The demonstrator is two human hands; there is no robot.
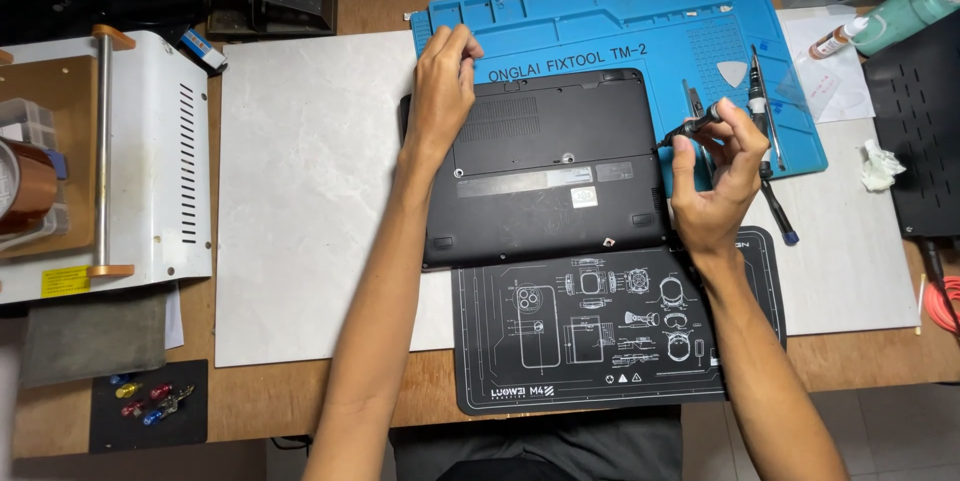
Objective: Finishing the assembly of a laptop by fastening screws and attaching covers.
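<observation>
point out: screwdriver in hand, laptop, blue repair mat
screwdriver (700,122), head view, on its dark shaft between the right hand's fingers
laptop (560,131), head view, on its black underside panel
blue repair mat (600,26), head view, on its bare upper tray area

A: Pale surface (300,201) left of the laptop (540,171): open, wide passage.

B: Right side crowded: blue mat (620,26), screwdrivers (765,121), tissue (880,166), bottle (905,6). Far left blocked by white machine (150,161). Black mat (600,326) flat, passable.
</observation>
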